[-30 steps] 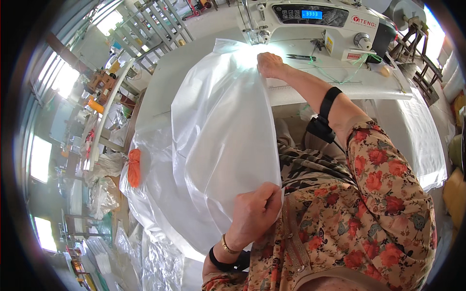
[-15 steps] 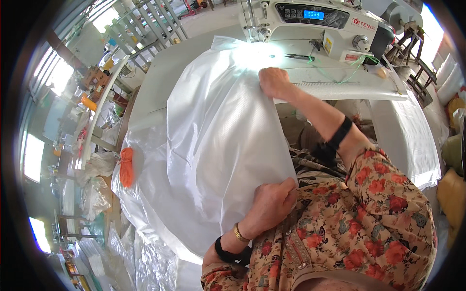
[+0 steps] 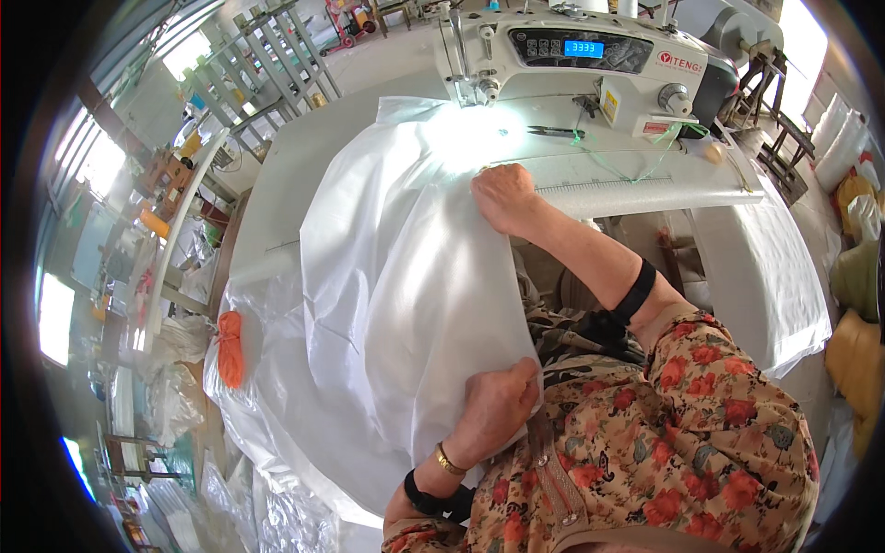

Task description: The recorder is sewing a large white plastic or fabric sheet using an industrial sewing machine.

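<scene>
Both hands clenched on one edge of a white sheet

The right hand (image 3: 504, 195) has its fingers curled tight on the right edge of the sheet (image 3: 415, 276). The left hand (image 3: 498, 405) is bunched on the same edge, nearer the body, its thumb side uppermost; the fingertips of both are hidden. Between the two grips the edge runs down toward the shirt (image 3: 636, 452), and the sheet spreads in soft folds to their left, over the table (image 3: 277, 212).

Just ahead of the right grip, a bright glow washes out the sheet beneath the head of the sewing machine (image 3: 544, 78). Ahead and to the right of that grip lie black snips (image 3: 556, 132), with green thread (image 3: 676, 130) farther right. A ruled scale (image 3: 599, 186) runs rightward from beside it. Well left of the left grip, an orange bundle (image 3: 230, 350) rests on clear plastic (image 3: 286, 313). A gold watch (image 3: 449, 459) sits on the wrist just behind the left grip.
</scene>
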Tool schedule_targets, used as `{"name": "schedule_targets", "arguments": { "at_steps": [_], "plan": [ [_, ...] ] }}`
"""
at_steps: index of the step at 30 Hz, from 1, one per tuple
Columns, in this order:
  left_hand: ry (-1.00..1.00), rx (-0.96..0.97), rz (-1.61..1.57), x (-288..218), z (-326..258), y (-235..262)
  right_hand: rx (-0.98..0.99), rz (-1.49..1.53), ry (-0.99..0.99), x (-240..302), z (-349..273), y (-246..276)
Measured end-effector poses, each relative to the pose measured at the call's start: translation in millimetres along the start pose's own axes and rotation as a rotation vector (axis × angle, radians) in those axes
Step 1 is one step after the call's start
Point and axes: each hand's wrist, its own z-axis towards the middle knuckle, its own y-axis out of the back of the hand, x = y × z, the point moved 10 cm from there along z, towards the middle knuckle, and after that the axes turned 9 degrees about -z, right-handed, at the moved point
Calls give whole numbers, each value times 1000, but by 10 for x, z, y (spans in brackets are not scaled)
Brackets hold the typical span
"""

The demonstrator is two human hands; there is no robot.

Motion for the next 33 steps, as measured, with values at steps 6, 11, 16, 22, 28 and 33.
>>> {"name": "schedule_targets", "arguments": {
  "at_steps": [6, 11, 16, 22, 28, 33],
  "plan": [
    [18, -83, 92, 168, 122, 145, -60, 22, 25, 33, 272, 76],
    [-25, -154, 102, 76, 366, 212, -72, -22, 60, -23, 469, 112],
    [-34, -248, 230, 127, 499, 216, -6, -16, 11, -169, 653, 1],
    [-38, -340, 144, 96, 451, 265, -184, 169, -145, -318, 337, -7],
    [-88, -304, 175, -19, 494, 197, -117, 225, -163, -157, -167, -46],
    [-96, -261, 249, 34, 578, 98, -175, 194, 35, -24, -206, 73]
  ]
}}
